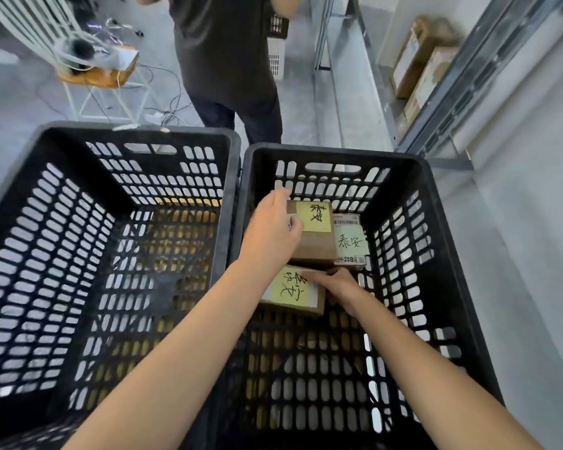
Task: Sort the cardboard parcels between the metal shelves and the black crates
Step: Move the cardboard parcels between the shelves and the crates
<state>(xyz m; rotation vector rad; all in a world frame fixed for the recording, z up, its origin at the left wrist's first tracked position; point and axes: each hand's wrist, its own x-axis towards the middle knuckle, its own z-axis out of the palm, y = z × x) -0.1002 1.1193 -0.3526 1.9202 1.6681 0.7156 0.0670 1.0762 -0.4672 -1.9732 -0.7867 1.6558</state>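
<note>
Two black crates stand side by side: the left crate (62, 254) holds no parcels, the right crate (442, 241) holds three. My left hand (273, 228) grips the left side of the far brown parcel (316, 245) with a yellow note. Beside it lies a pale parcel (351, 241) with a green label. My right hand (342, 287) holds the right edge of the near brown parcel (293, 290), fingers over its top.
A person in dark clothes (228, 60) stands just beyond the crates. Metal shelves (462, 86) run along the right with cardboard boxes (420, 60) on a low level. A small table with cables (101, 73) stands at the far left.
</note>
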